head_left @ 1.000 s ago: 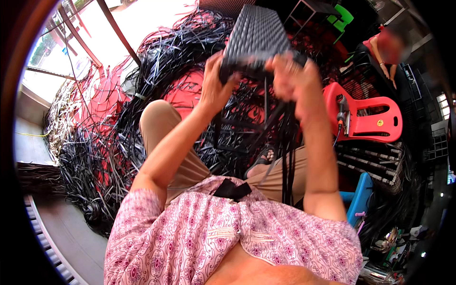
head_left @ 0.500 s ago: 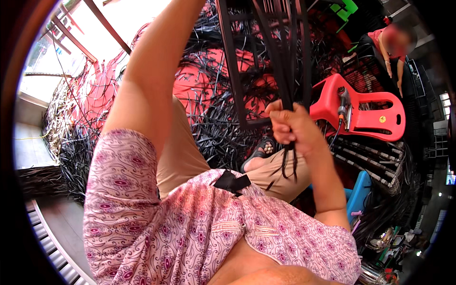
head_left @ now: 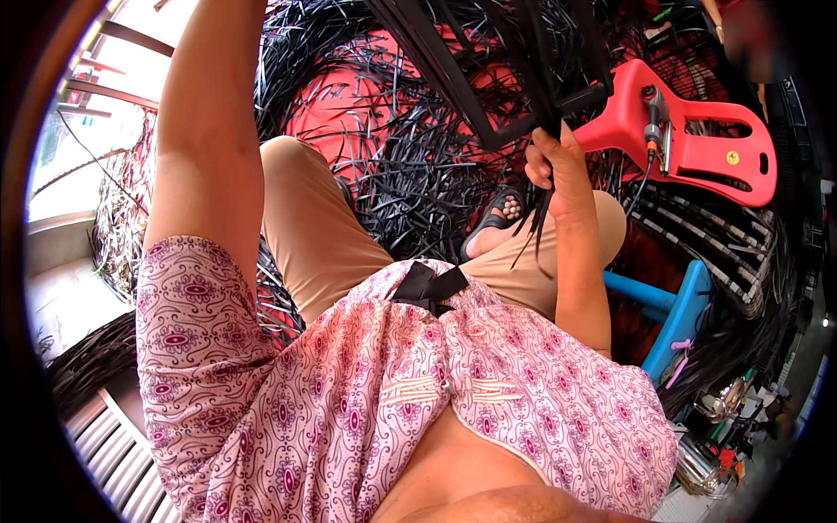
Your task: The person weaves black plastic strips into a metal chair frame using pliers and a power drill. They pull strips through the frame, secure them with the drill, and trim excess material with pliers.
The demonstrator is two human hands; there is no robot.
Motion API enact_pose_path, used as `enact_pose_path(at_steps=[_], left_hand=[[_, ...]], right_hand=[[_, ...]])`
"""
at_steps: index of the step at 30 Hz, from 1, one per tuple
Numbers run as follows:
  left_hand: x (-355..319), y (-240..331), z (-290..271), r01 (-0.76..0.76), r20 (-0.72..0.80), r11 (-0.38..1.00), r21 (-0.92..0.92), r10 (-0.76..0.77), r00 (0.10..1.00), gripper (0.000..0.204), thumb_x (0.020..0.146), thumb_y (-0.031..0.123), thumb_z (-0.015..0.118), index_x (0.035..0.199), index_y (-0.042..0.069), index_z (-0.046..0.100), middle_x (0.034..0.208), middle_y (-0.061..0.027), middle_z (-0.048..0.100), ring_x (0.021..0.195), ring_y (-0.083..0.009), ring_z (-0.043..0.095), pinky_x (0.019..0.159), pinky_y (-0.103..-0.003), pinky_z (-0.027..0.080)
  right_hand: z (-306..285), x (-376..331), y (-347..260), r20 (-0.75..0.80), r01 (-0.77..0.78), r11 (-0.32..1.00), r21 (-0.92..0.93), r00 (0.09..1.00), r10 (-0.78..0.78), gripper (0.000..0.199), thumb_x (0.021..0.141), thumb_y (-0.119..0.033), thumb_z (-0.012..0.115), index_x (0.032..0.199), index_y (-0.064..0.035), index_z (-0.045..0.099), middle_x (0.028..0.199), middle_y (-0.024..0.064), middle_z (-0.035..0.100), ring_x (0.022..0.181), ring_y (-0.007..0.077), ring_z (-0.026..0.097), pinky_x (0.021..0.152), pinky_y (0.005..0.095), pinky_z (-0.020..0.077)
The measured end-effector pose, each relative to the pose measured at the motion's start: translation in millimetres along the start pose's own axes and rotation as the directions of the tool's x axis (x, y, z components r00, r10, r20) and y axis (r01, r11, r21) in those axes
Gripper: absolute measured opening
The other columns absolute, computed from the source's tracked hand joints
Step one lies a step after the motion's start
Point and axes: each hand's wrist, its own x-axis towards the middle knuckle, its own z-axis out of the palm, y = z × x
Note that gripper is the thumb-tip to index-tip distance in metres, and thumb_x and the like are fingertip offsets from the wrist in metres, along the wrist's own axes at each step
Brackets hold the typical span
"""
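Black plastic strips (head_left: 410, 166) cover the floor in the head view, heaped over a red patch and spreading toward the bright opening at left. One black frame (head_left: 488, 70) is held up high, at the top of the picture, its straight bars running slantwise from upper left down to lower right. The right hand (head_left: 551, 166) sits just under the frame's lower right corner, fingers curled shut round a bunch of loose strips that hang down from the frame past the wrist. So the frame lies above and a little left of this hand, and its long axis slants down toward it. The left arm goes straight up along the left side and out of the picture; the left hand itself is not in view, so its grip cannot be told. Of the two, only the right hand is seen near the frame.

One red plastic chair (head_left: 697, 139) lies tipped at right, with a tool resting on it. One blue stool (head_left: 676, 309) stands below that. One sandalled foot (head_left: 493, 227) shows between the knees, among the strips.
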Motion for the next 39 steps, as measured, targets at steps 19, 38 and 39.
enact_pose_path(at_steps=[19, 38, 39], left_hand=[[-102.0, 184.3, -64.5, 0.15, -0.033, 0.702, 0.696, -0.178, 0.983, 0.093, 0.086, 0.078, 0.051, 0.145, 0.007, 0.049, 0.142, -0.0131, 0.053, 0.132, -0.025, 0.048, 0.111, -0.04, 0.035], [-263.8, 162.3, -171.7, 0.528, -0.464, 0.821, 0.219, -0.388, 0.796, 0.057, 0.097, 0.059, 0.052, 0.121, 0.01, 0.066, 0.112, -0.0049, 0.072, 0.101, -0.0154, 0.067, 0.095, -0.032, 0.051], [-271.0, 160.8, -181.1, 0.555, -0.48, 0.808, 0.2, -0.413, 0.774, 0.057, 0.097, 0.059, 0.051, 0.121, 0.009, 0.066, 0.112, -0.0054, 0.072, 0.102, -0.0161, 0.067, 0.096, -0.033, 0.051]], right_hand=[[-33.1, 54.9, -5.8, 0.067, 0.229, 0.908, 0.351, 0.961, -0.269, 0.041, 0.093, -0.035, 0.069, 0.119, -0.0054, 0.057, 0.087, 0.0076, 0.061, 0.048, 0.0073, 0.042, 0.039, 0.0199, 0.0294], [98.8, 158.8, -143.9, 0.293, 0.36, 0.931, -0.065, 0.898, -0.327, 0.044, 0.098, -0.043, 0.061, 0.111, -0.0008, 0.06, 0.064, -0.0029, 0.049, 0.046, 0.0041, 0.041, 0.041, 0.0198, 0.0299], [112.3, 157.2, -162.5, 0.334, 0.359, 0.927, -0.112, 0.892, -0.305, 0.045, 0.098, -0.041, 0.062, 0.115, 0.0002, 0.061, 0.066, -0.003, 0.05, 0.048, 0.0028, 0.041, 0.042, 0.0187, 0.0285]])
